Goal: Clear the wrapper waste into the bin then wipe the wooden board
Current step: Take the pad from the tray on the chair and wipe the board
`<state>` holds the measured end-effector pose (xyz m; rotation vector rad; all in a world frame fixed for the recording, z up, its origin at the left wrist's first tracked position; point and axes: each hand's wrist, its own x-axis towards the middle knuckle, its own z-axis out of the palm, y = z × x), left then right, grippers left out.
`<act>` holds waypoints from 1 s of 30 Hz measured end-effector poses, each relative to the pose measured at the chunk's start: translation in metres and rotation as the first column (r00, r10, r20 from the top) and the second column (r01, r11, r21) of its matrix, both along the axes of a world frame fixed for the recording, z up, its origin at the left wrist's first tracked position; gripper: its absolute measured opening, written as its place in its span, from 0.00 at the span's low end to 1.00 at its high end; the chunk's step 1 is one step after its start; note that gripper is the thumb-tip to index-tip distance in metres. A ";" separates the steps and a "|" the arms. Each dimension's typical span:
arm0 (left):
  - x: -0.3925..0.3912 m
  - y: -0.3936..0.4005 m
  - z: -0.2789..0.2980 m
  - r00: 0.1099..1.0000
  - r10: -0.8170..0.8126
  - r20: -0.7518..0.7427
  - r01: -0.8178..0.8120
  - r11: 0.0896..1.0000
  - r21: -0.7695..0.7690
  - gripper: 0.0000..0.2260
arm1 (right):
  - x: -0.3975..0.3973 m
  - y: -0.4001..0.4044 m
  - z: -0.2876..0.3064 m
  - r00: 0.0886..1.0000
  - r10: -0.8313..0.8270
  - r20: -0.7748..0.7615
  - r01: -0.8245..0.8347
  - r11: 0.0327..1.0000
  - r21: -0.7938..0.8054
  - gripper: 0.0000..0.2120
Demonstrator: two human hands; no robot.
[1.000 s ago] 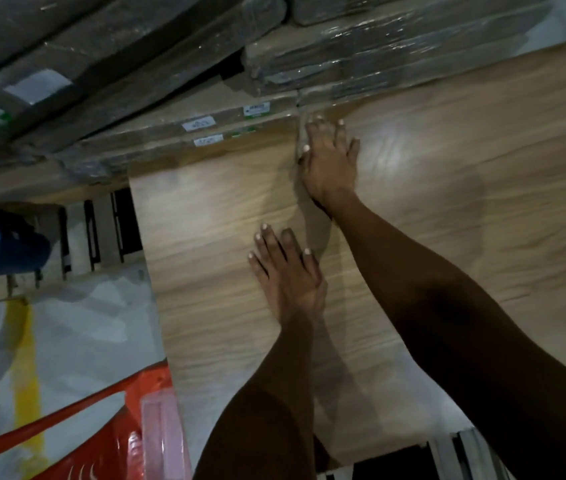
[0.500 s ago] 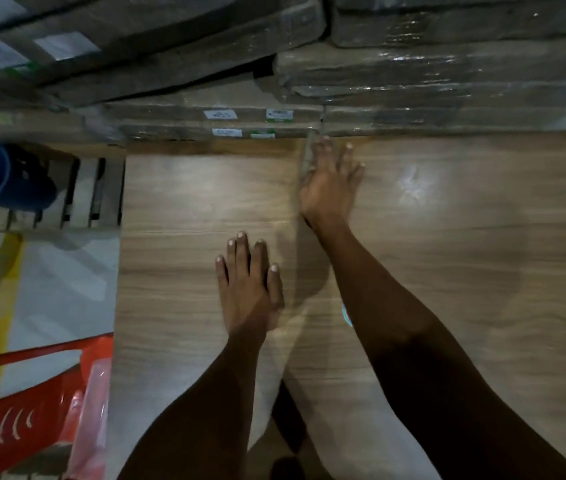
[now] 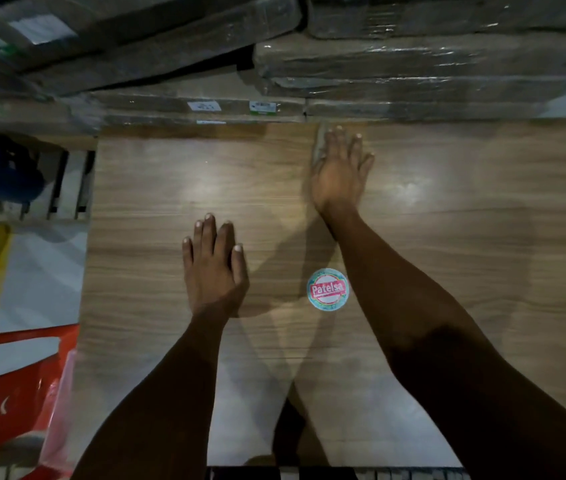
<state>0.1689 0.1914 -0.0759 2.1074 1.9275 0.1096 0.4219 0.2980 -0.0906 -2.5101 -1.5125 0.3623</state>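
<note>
A: Change? Hand states?
B: Round sticker [image 3: 327, 289] now uncovered beside the right forearm. Left hand [image 3: 214, 263] laid flat, released, on the board [image 3: 465, 237]. Right hand [image 3: 340, 171] pressed flat at 12 o'clock on a cloth [image 3: 319, 147]; wiping judged underway.
A: Hidden?
B: Cloth mostly covered. Red bin [image 3: 15, 393] cut off at 8 o'clock; wrappers not discernible.

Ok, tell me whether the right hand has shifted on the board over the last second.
No. The right hand stays flat at the far edge of the wooden board, just right of the seam between the wrapped packages, as before.
</note>
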 end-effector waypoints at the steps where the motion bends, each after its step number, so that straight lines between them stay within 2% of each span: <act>1: 0.000 0.000 -0.001 1.000 -0.002 0.000 0.002 1.000 0.007 0.24 | 0.009 0.000 0.001 0.999 -0.035 -0.019 0.035 0.999 -0.001 0.30; 4: 0.000 0.002 -0.002 1.000 -0.001 0.004 0.001 0.999 0.043 0.24 | 0.007 0.003 0.004 0.997 -0.063 -0.052 0.062 0.998 -0.019 0.32; 7: 0.006 0.000 -0.005 0.999 0.049 -0.021 -0.047 0.996 0.078 0.24 | -0.025 -0.004 0.004 0.996 0.092 -0.017 -0.092 0.995 -0.022 0.31; 9: 0.031 0.002 -0.004 0.979 0.202 -0.034 -0.199 0.978 0.062 0.25 | -0.035 -0.011 0.006 0.988 0.151 0.016 -0.151 0.988 -0.020 0.30; 11: 0.079 0.006 0.000 0.924 0.380 0.036 -0.381 0.925 0.007 0.26 | -0.025 -0.013 0.007 0.986 0.168 0.017 -0.168 0.986 -0.019 0.30; 12: 0.106 0.006 0.002 0.917 0.390 0.083 -0.390 0.921 -0.016 0.26 | -0.016 -0.014 0.006 0.979 0.203 0.025 -0.202 0.979 -0.020 0.29; 14: 0.151 -0.001 -0.002 0.964 0.236 0.121 -0.237 0.971 -0.003 0.24 | 0.006 -0.013 0.004 0.955 0.292 0.057 -0.292 0.957 -0.008 0.29; 16: 0.173 -0.012 -0.010 0.996 0.050 0.075 -0.052 0.998 0.036 0.24 | 0.030 -0.012 0.002 0.964 0.258 0.063 -0.260 0.965 0.033 0.28; 18: 0.176 -0.010 -0.013 0.997 0.037 0.070 -0.039 0.999 0.021 0.24 | 0.054 -0.013 0.003 0.995 0.099 0.029 -0.101 0.992 0.080 0.28; 21: 0.175 -0.013 -0.012 0.999 0.047 0.007 -0.047 0.999 0.005 0.25 | 0.066 -0.025 0.005 0.993 -0.115 -0.013 0.116 0.991 0.064 0.28; 24: 0.178 -0.015 -0.014 1.000 0.029 0.007 -0.030 0.998 0.047 0.26 | 0.045 -0.029 0.008 0.976 -0.217 -0.035 0.217 0.976 0.021 0.30; 26: 0.176 -0.016 -0.011 1.000 -0.002 0.016 0.002 0.999 0.039 0.26 | 0.035 -0.025 0.008 0.995 -0.101 -0.026 0.101 0.995 -0.004 0.30; 29: 0.175 -0.016 -0.011 0.999 -0.050 0.014 0.049 0.997 0.062 0.24 | 0.052 -0.025 0.009 0.978 0.203 0.054 -0.203 0.979 -0.005 0.28; 30: 0.175 -0.014 -0.011 0.999 -0.034 0.035 0.032 0.997 0.065 0.24 | 0.064 -0.026 0.008 0.973 0.225 0.059 -0.226 0.974 0.009 0.28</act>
